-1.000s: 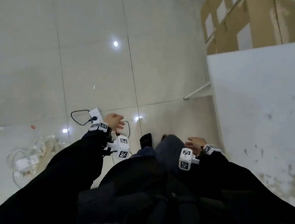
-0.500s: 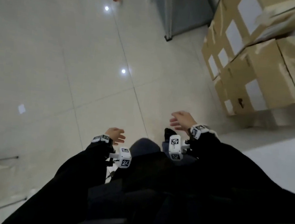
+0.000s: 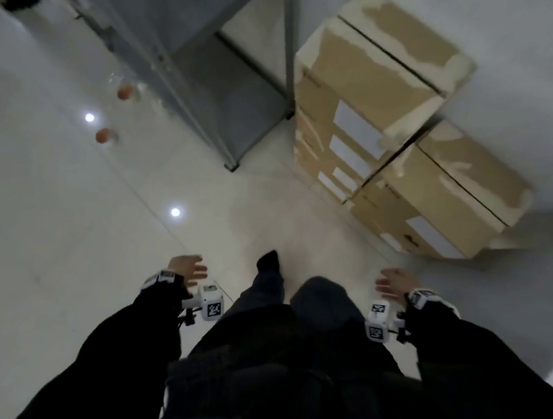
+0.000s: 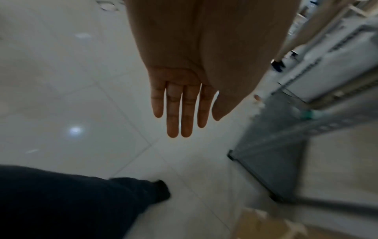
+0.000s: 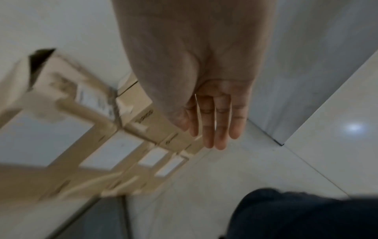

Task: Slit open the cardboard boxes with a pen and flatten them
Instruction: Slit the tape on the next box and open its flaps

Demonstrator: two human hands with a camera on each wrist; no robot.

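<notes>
Two stacks of taped brown cardboard boxes with white labels stand on the floor against the wall at the upper right: a taller stack [image 3: 361, 91] and a lower one [image 3: 441, 200] in front of it. The boxes [image 5: 85, 129] also show blurred in the right wrist view. My left hand [image 3: 189, 268] hangs empty over the tiles with its fingers [image 4: 180, 113] straight. My right hand [image 3: 394, 284] is empty too, its fingers [image 5: 216, 122] straight, a short way in front of the lower stack. No pen shows in any view.
A grey metal shelf unit [image 3: 219, 92] stands left of the boxes, its foot [image 3: 231, 166] on the pale tiled floor [image 3: 60, 219]. Two small orange objects [image 3: 104, 136] lie on the floor at left. My legs and a dark shoe [image 3: 269, 260] point toward the boxes.
The view has swung up and toward the boxes, which are now nearer and fuller in view. Both hands have spread apart and stay empty.
</notes>
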